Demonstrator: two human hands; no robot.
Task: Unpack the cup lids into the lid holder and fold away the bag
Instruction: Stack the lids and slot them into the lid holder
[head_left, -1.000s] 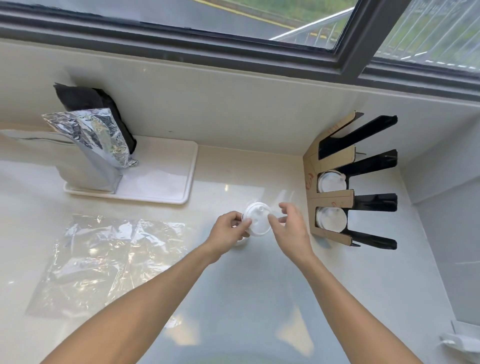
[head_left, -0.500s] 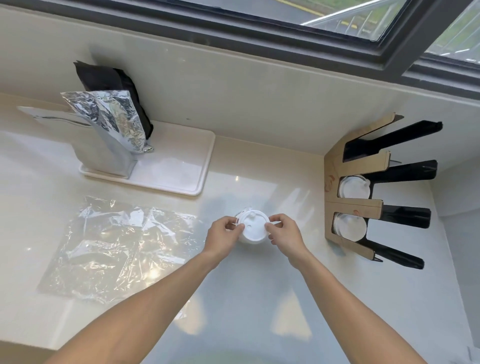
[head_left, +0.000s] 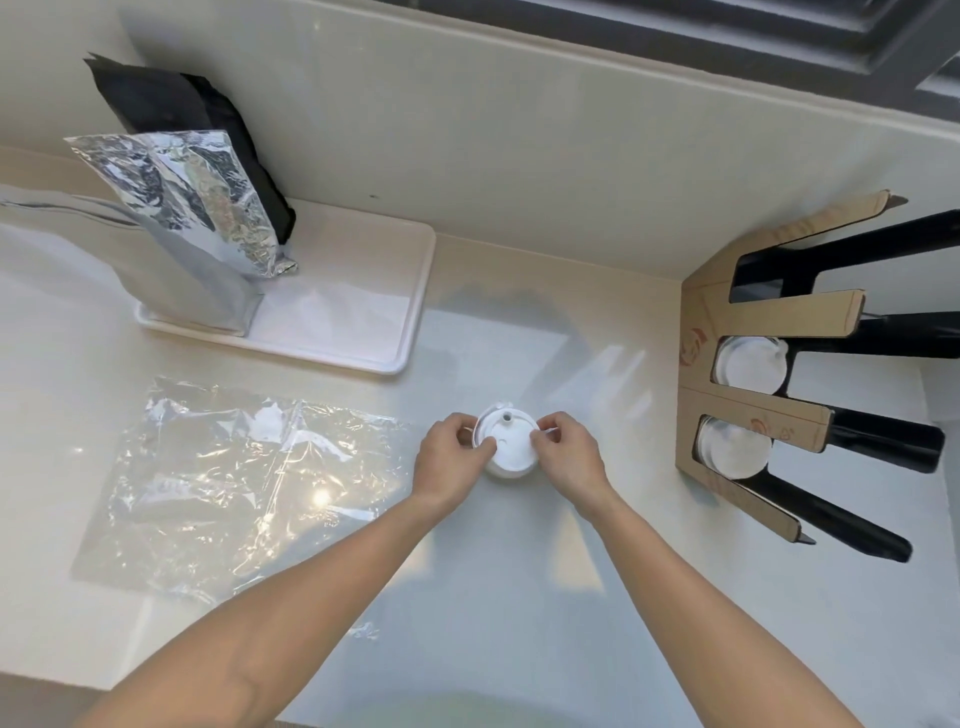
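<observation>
A small stack of white cup lids (head_left: 508, 446) stands on the pale counter at the centre. My left hand (head_left: 451, 461) pinches its left rim and my right hand (head_left: 567, 457) pinches its right rim. To the right stands the cardboard-and-black lid holder (head_left: 753, 415); white lids fill its lower slot (head_left: 733, 451) and the slot above (head_left: 748, 364), while the top slot shows none. The clear plastic bag (head_left: 234, 483) lies flat and crinkled on the counter to the left, apart from both hands.
A white tray (head_left: 343, 322) at the back left carries a silver foil pouch (head_left: 192, 208) and a black pouch (head_left: 182, 104) leaning on the wall. A window ledge runs along the back. The counter's front edge is near the bottom left.
The lid stack has come down from a tilted hold between both hands and now stands on the counter. Both hands keep their grip on its rim. The view has shifted downward.
</observation>
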